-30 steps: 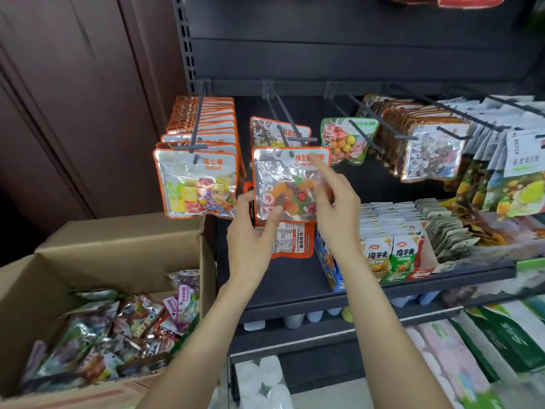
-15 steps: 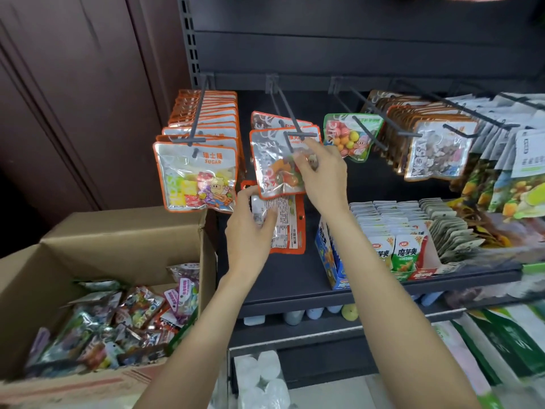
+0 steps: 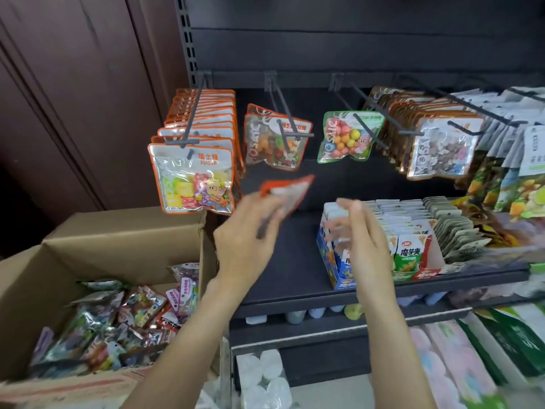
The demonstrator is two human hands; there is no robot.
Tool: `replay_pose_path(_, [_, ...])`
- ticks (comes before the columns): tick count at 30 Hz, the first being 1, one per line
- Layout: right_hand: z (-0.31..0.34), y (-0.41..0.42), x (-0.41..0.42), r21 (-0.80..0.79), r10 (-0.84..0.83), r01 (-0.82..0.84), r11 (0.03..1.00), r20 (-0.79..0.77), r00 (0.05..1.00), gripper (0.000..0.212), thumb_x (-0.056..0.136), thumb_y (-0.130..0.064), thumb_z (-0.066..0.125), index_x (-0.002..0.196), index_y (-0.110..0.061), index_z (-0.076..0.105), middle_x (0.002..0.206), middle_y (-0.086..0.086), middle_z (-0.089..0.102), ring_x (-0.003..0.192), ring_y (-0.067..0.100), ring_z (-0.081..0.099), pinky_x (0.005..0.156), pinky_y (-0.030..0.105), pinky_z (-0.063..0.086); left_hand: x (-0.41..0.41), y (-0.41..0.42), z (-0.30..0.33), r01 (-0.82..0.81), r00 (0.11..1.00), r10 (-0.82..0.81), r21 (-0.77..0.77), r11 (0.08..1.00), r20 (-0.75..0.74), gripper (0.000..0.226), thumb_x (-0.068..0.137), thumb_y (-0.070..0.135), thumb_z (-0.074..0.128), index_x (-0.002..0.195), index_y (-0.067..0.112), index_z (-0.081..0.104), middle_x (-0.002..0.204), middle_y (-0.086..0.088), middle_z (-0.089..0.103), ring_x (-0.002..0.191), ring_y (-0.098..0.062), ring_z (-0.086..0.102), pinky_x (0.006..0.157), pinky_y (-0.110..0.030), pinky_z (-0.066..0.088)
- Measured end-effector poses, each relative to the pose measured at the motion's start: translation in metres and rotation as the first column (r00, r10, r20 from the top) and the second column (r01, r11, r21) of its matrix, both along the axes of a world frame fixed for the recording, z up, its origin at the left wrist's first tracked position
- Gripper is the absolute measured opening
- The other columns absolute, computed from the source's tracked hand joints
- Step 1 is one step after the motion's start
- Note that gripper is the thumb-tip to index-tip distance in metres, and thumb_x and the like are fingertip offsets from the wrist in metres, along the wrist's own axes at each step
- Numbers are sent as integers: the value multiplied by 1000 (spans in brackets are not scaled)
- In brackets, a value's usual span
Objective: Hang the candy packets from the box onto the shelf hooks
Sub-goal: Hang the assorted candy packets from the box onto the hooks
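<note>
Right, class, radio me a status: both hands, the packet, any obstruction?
Left hand grips orange-edged packet, below second hook. Right hand open, empty. Hook tip free, nothing blocking.

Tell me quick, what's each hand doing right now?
Left hand: holds an orange-edged candy packet.
Right hand: open, holding nothing, though blurred.

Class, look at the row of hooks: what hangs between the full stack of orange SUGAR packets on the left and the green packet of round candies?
In the head view, orange-edged candy packets hang on the second hook.
</note>
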State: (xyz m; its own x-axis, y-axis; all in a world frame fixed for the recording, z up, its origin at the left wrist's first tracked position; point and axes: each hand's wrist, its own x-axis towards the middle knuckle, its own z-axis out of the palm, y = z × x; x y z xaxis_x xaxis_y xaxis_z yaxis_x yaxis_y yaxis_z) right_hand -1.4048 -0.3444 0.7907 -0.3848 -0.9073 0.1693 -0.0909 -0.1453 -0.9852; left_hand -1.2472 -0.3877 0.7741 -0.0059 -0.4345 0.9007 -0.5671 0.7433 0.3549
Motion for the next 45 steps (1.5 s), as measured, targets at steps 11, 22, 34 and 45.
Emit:
replay_pose_path(11, [3,-17,-42,54,167,-168,984,10,986,14,94,-8,57,88,-17,66,74,-6,72,69,7,66,65,20,52,-9,-8,-1,553,551,-390,28,833,738,20,94,20,61,109,21,73,127,-2,64,122,-21,57,98,-37,48])
replay_pose_path(22, [19,-57,-15,-215,85,-118,970,-159,984,14,94,-13,61,88,-25,62,86,-7,70,83,7,67,73,28,54,-14,-8,28,604,734,-252,435,668,-631,53,83,-7,67,113,31,45,124,-3,56,107,-6,62,87,-31,56])
replay_pose_path(34, [30,-98,18,-185,11,-31,982,-107,994,8,93,-22,62,85,-25,62,86,4,72,86,19,70,82,44,56,-14,-30,23,116,954,11,401,909,-301,48,86,8,67,129,19,50,129,5,51,118,-11,52,97,-33,49])
replay_pose_path(45, [26,-115,16,-300,-211,97,949,-376,902,18,92,-27,61,94,-10,65,87,-3,64,77,9,57,68,24,42,-32,-49,22,-114,968,193,409,906,-158,62,80,8,72,136,6,44,137,-11,42,123,-9,39,96,-1,29])
